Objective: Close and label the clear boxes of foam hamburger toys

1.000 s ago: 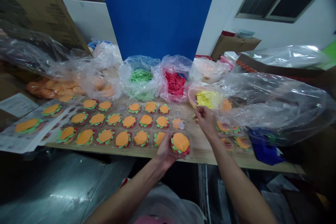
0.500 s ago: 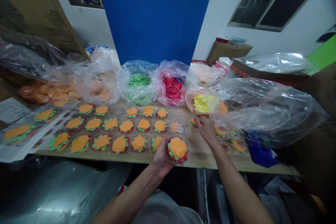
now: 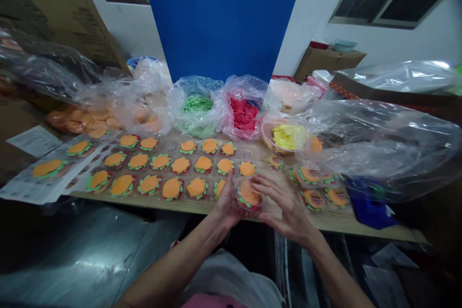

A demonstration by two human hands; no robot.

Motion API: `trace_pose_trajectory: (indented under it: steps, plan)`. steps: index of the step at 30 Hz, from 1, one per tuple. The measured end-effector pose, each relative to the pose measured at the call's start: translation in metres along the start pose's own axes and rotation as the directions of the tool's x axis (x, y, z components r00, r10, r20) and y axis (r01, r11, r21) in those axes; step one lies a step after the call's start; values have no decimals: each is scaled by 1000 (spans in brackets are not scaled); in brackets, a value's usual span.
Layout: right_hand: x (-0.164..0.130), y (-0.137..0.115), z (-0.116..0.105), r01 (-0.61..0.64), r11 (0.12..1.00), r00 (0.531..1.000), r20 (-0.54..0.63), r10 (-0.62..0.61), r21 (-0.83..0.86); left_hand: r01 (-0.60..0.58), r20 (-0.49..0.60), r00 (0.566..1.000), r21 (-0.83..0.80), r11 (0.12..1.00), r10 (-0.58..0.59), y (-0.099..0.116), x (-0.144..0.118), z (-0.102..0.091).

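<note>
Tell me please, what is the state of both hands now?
Left hand: closed, holding the boxed burger.
Right hand: open, spread at the right side of the same boxed burger.

No text can be read: printing (image 3: 83,17) on the cardboard box (image 3: 41,2) at upper left and labels (image 3: 316,198) on burger packs (image 3: 336,196) at lower right are blurred.

Rows of toy burgers (image 3: 172,188) lie across the left and middle of the table (image 3: 328,219); behind the middle ones stand two bags (image 3: 179,115), a basket (image 3: 269,143) to their right.
</note>
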State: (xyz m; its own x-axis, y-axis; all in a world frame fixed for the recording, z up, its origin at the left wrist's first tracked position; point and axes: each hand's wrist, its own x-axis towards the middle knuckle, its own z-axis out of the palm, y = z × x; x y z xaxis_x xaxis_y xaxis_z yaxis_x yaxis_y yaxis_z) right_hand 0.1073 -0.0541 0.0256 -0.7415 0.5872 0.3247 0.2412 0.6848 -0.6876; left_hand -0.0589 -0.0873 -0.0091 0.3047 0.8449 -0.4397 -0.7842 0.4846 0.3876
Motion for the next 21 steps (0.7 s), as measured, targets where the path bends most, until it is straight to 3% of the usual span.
trace_pose_trajectory:
  steps: [2, 4, 6, 8, 9, 11, 13, 21]
  plan:
    - [-9, -1, 7, 78, 995, 997, 17, -77, -58, -37, 1, 999, 40, 999, 37, -1, -2, 1]
    - [-15, 3, 11, 60, 998, 998, -18, -61, -36, -88, 5, 996, 107, 990, 88, -5, -3, 1]
    - [-16, 10, 12, -90, 995, 982, -165, 94, 36, -129, 32, 992, 167, 977, 126, -9, -3, 2]
    - [-15, 18, 10, -297, 942, 900, -284, 330, 154, -157, 82, 986, 216, 964, 143, -13, -3, 1]
    - [-14, 22, 9, -371, 902, 861, -282, 423, 221, -172, 109, 983, 243, 955, 149, -15, -3, 1]
    - [-12, 26, 8, -435, 838, 836, -197, 511, 329, -191, 157, 976, 294, 937, 150, -17, -4, 2]
    - [-13, 28, 9, -430, 817, 844, -151, 515, 384, -200, 183, 972, 320, 926, 147, -18, -5, 3]
    - [-23, 23, 21, -441, 808, 788, -262, 557, 391, -226, 189, 968, 373, 900, 165, -20, -7, 10]
